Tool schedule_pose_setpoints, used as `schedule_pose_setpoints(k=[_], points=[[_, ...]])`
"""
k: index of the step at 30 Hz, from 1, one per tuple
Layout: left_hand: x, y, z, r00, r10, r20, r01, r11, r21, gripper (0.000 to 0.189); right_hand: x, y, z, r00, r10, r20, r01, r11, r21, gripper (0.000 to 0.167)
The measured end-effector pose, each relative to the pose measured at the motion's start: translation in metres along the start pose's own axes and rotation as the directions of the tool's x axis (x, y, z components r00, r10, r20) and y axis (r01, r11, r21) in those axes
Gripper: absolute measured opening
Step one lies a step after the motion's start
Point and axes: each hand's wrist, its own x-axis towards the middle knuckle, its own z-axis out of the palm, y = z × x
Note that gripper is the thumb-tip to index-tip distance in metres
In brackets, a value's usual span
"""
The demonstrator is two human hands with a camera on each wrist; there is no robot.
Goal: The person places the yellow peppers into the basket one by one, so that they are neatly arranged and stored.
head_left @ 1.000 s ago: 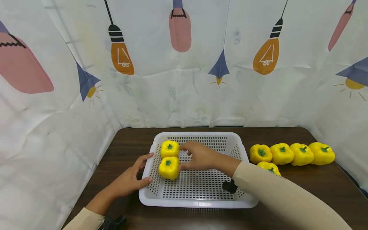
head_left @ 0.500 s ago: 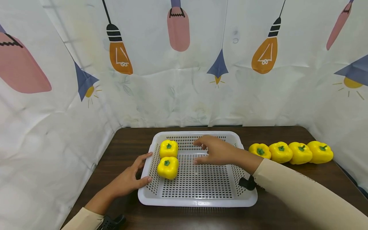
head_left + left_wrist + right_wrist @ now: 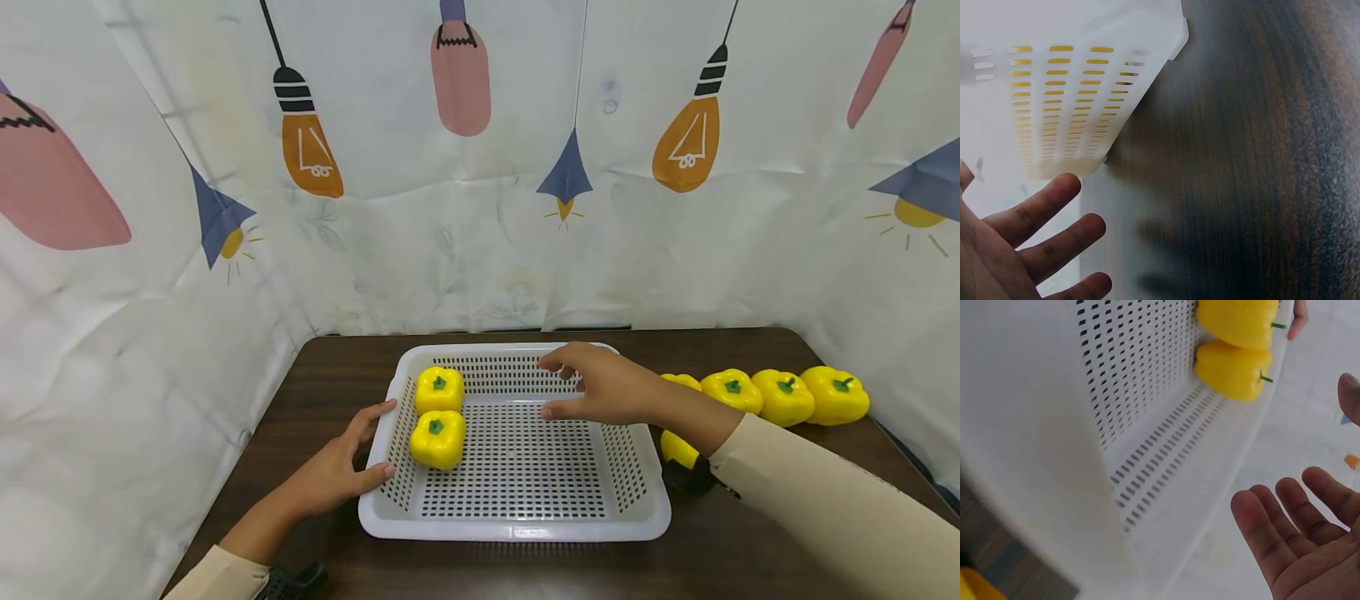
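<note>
A white perforated plastic basket (image 3: 517, 531) stands on the dark wooden table, with two yellow bell peppers (image 3: 437, 439) side by side along its left end. My left hand (image 3: 337, 467) rests at the basket's left rim, thumb and fingers spread; in the left wrist view its fingers (image 3: 1063, 247) are loosely extended beside the slotted wall. Over the basket's right part hovers my right hand (image 3: 603, 385), holding nothing, its fingers apart from the thumb. In the right wrist view that hand (image 3: 1310, 544) shows its bare palm and relaxed fingers.
Right of the basket, several yellow bell peppers (image 3: 783, 398) form a row on the table (image 3: 847, 467). Another pepper (image 3: 677, 450) sits in front of them, partly behind the right wrist. A printed white sheet (image 3: 420, 258) hangs behind and at the sides.
My right hand has moved away from the two peppers in the basket, rightward across it. The left hand stays at the left rim.
</note>
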Motion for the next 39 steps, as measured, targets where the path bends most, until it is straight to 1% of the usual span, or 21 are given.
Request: schedule_pose_setpoints(k=[8, 12, 18, 24, 30, 36, 39], points=[[-0.002, 0.0, 0.001, 1.0, -0.014, 0.002, 0.014, 1.0, -0.017, 0.087, -0.016, 0.012, -0.011, 0.999, 0.027, -0.018, -0.028, 0.999, -0.039, 0.075], [-0.002, 0.001, 0.002, 1.0, -0.021, -0.005, 0.021, 1.0, -0.011, 0.087, -0.025, 0.018, -0.017, 0.999, 0.038, -0.028, -0.039, 0.998, -0.048, 0.075], [-0.003, 0.003, 0.002, 1.0, -0.024, -0.006, 0.024, 1.0, 0.003, 0.087, -0.041, 0.027, -0.022, 0.997, 0.059, -0.041, -0.06, 0.998, -0.029, 0.071], [-0.002, 0.003, 0.002, 1.0, -0.022, -0.007, 0.022, 1.0, 0.012, 0.087, -0.055, 0.038, -0.024, 0.996, 0.058, -0.06, -0.061, 0.996, -0.058, 0.072], [-0.002, 0.002, 0.001, 1.0, -0.021, -0.015, 0.021, 0.999, 0.031, 0.087, -0.07, 0.051, -0.025, 0.994, 0.055, -0.092, -0.058, 0.998, -0.036, 0.071], [-0.001, 0.003, 0.0, 1.0, -0.028, -0.007, 0.028, 1.0, 0.012, 0.087, -0.086, 0.064, -0.027, 0.987, 0.117, -0.109, -0.12, 0.992, -0.021, 0.071], [-0.001, 0.003, 0.001, 1.0, -0.031, -0.003, 0.031, 1.0, 0.003, 0.087, -0.093, 0.071, -0.029, 0.986, 0.123, -0.114, -0.125, 0.992, -0.009, 0.071]])
